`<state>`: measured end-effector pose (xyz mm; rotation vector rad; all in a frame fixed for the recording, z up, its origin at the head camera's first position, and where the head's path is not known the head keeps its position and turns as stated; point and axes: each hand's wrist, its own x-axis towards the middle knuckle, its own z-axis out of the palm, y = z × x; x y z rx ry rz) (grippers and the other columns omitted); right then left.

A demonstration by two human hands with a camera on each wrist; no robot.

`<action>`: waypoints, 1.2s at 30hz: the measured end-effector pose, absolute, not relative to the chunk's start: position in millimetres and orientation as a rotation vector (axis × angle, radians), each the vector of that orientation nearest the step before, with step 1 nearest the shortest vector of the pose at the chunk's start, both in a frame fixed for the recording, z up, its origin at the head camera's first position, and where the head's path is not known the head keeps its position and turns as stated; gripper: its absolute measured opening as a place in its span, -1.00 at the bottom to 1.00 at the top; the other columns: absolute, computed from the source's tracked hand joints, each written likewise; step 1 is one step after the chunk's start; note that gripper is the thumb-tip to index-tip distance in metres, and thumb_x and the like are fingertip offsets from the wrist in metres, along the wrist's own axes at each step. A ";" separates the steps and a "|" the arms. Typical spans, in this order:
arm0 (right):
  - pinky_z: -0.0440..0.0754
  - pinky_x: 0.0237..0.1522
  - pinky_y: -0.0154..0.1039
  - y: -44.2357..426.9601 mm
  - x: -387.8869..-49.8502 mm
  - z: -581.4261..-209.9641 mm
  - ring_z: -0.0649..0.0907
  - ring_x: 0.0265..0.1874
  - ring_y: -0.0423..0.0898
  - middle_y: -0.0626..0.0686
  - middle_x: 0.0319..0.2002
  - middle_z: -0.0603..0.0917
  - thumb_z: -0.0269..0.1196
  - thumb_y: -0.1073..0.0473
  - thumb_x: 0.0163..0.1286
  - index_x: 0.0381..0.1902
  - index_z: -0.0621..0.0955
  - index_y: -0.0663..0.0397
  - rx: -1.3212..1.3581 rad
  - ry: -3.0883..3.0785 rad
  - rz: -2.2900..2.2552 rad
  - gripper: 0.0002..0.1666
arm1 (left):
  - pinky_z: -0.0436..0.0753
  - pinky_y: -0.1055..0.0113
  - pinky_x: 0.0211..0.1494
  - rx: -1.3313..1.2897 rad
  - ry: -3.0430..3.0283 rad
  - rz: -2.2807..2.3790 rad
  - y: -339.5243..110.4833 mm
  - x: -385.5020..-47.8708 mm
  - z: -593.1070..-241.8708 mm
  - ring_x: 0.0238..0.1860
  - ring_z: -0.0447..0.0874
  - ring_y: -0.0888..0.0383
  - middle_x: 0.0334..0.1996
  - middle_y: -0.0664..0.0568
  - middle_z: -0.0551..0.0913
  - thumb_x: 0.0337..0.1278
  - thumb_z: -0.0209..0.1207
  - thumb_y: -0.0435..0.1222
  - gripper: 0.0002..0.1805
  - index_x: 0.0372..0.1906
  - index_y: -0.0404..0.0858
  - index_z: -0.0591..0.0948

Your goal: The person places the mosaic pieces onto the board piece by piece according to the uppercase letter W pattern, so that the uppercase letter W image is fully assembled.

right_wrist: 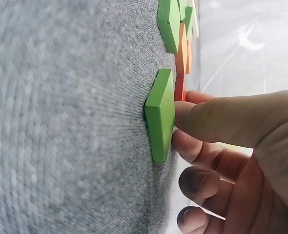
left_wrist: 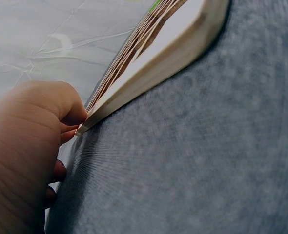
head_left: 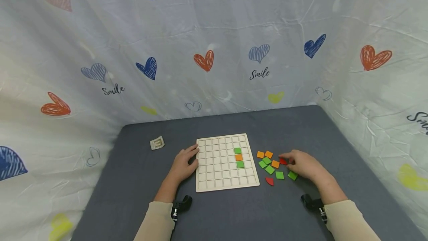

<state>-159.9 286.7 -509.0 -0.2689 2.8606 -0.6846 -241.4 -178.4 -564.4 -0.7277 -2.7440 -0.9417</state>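
The left hand (head_left: 182, 164), spread, touches the board (head_left: 215, 170) at nine o'clock! Right hand (head_left: 305, 164), three o'clock, straddles a red piece (head_left: 283, 161); pinching, I can't tell.

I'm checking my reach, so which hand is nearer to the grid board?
Left. Your left hand touches the left edge of the grid board; your right hand is apart from it, off to the right at the loose tiles.
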 end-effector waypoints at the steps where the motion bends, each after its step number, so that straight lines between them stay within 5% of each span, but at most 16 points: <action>1: 0.35 -0.47 -0.18 287.4 -160.4 -509.1 0.41 -0.50 -0.09 -0.02 -0.39 0.46 0.34 0.30 0.34 0.24 0.68 0.13 -0.274 2.859 -0.690 -0.51 | 0.42 -0.17 0.33 -0.726 -2.746 -0.942 -178.5 -241.3 -564.7 0.29 0.49 -0.17 0.44 -0.05 0.46 0.36 0.18 -0.30 -0.49 0.37 -0.28 0.58; 9: 0.38 -0.45 -0.18 290.9 -162.7 -511.3 0.43 -0.50 -0.11 -0.07 -0.41 0.50 0.37 0.26 0.36 0.22 0.69 0.09 -0.297 2.864 -0.699 -0.54 | 0.42 -0.18 0.33 -0.727 -2.745 -0.949 -179.5 -241.7 -564.7 0.31 0.48 -0.19 0.44 -0.05 0.46 0.36 0.18 -0.30 -0.49 0.37 -0.29 0.58; 16: 0.42 -0.38 -0.16 291.6 -160.0 -510.3 0.44 -0.41 -0.11 -0.04 -0.23 0.55 0.33 0.30 0.38 0.28 0.67 -0.01 -0.369 2.824 -0.698 -0.50 | 0.36 -0.21 0.39 -0.721 -2.754 -0.952 -179.2 -240.7 -563.3 0.37 0.43 -0.21 0.44 -0.05 0.46 0.36 0.18 -0.31 -0.50 0.37 -0.29 0.58; 24: 0.36 -0.41 -0.18 291.2 -162.7 -512.8 0.42 -0.52 -0.12 -0.06 -0.45 0.46 0.33 0.31 0.37 0.20 0.66 0.21 -0.298 2.834 -0.778 -0.57 | 0.37 -0.18 0.39 -0.715 -2.763 -0.971 -179.0 -239.7 -561.7 0.39 0.41 -0.20 0.44 -0.05 0.46 0.37 0.18 -0.31 -0.50 0.37 -0.29 0.57; 36: 0.39 -0.40 -0.16 290.8 -162.1 -511.1 0.45 -0.52 -0.13 -0.07 -0.45 0.50 0.39 0.23 0.30 0.08 0.66 0.29 -0.245 2.896 -0.831 -0.59 | 0.41 -0.16 0.36 -0.705 -2.761 -0.919 -177.8 -241.0 -562.8 0.36 0.46 -0.16 0.44 -0.04 0.46 0.35 0.20 -0.29 -0.49 0.37 -0.28 0.58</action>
